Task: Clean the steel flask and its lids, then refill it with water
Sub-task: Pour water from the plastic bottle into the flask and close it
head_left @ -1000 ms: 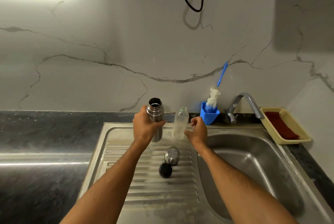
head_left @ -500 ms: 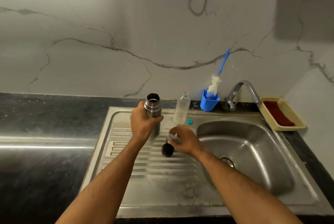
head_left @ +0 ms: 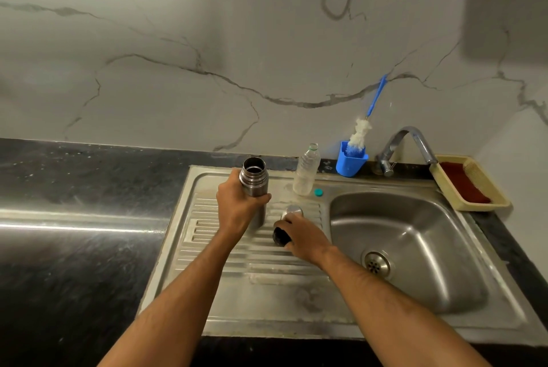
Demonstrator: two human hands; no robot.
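The steel flask stands upright and uncapped on the ribbed drainboard, with my left hand wrapped around its body. My right hand is down on the drainboard, fingers closed on the black inner lid. The steel outer lid lies just behind that hand, partly hidden by my fingers. An uncapped clear plastic water bottle stands to the right of the flask, with its small teal cap lying beside its base.
The steel sink basin with its drain lies to the right, under the tap. A blue cup holds a bottle brush. A yellow tray with a red cloth sits far right. Dark countertop extends left.
My right hand left the plastic bottle, dropped to the drainboard and closed on the black lid. The teal cap now lies by the bottle. The left hand kept its hold on the flask.
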